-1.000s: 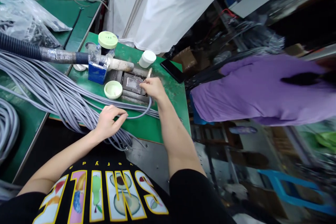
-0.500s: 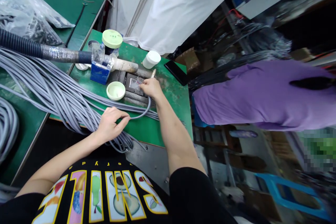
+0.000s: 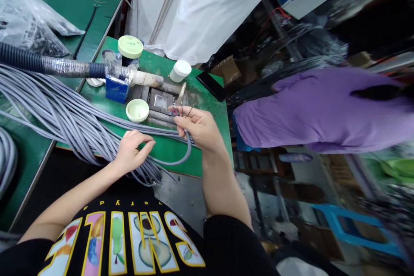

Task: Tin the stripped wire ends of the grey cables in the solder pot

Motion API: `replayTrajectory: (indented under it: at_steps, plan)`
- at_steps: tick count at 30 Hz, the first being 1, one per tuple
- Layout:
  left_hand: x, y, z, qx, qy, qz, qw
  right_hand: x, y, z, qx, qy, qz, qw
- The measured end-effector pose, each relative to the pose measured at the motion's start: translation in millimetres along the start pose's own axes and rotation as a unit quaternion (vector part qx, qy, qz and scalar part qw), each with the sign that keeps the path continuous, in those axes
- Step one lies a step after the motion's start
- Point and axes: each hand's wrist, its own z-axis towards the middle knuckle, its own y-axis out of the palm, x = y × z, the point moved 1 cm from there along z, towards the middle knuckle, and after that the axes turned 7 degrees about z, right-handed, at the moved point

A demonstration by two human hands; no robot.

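My right hand (image 3: 202, 127) pinches the end of a grey cable (image 3: 183, 160), whose thin coloured wires (image 3: 177, 111) fan out past my fingertips. Below those wires lies a dark block with a shiny silvery square of metal (image 3: 161, 101), which looks like a solder pot. From my right hand the cable hangs in a loop toward my left hand. My left hand (image 3: 133, 151) is closed over a bundle of grey cables (image 3: 80, 118), thumb against forefinger; nothing shows between these tips. Its other fingers are hidden.
Around the pot stand a pale open dish (image 3: 137, 111), a white-lidded tub (image 3: 180, 71), a blue box (image 3: 116, 89) and a hose nozzle (image 3: 147, 79). A black phone (image 3: 211, 85) lies at the right edge. Someone in purple (image 3: 323, 112) is at the right.
My right hand has drawn back from the silvery square toward me, bringing the wire ends with it. The cable has slipped from my left fingertips and now loops lower.
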Motion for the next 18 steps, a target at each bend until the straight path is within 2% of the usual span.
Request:
replayTrajectory:
  at_steps: [8,18]
  plan:
    - [0,1.1,-1,0.025,0.017,0.007,1.000,-6,10,-22,-0.013,-0.015,0.003,1.000]
    - [0,0.8,0,0.033,0.030,0.031,0.999,-1,13,-32,-0.034,-0.011,0.020,0.999]
